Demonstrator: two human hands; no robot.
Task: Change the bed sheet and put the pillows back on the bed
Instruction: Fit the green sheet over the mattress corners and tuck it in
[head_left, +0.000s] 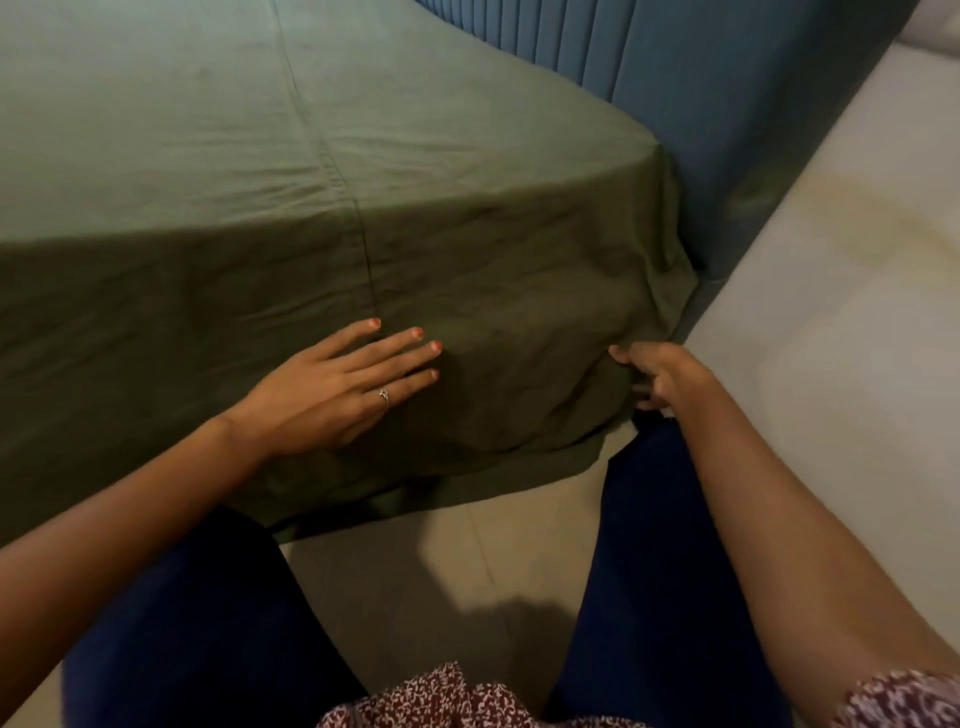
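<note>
At the corner of the bed (156, 104) nearest the blue padded headboard (701, 93), I crouch on the tiled floor (415, 561) to finish fitting the green bed sheet (467, 249). My left hand (332, 389) lies flat against the hanging side of the sheet, its fingers (400, 353) straight and spread, pressing the cloth to the side of the mattress so that it does not slide, I judge, while the other hand works. My right hand (660, 376) is at the drape just below the corner, thumb and curled fingers (621, 354) pinching a fold of the fabric, most likely to draw the slack toward the corner and tuck it in. The sheet already covers the top of the bed, with light creases and a seam running across it; its lower hem hangs loose near the floor. No pillows show here, so that part of the job is probably yet to be done. My dark trousers (665, 571) and patterned top (441, 696) fill the foreground.
</note>
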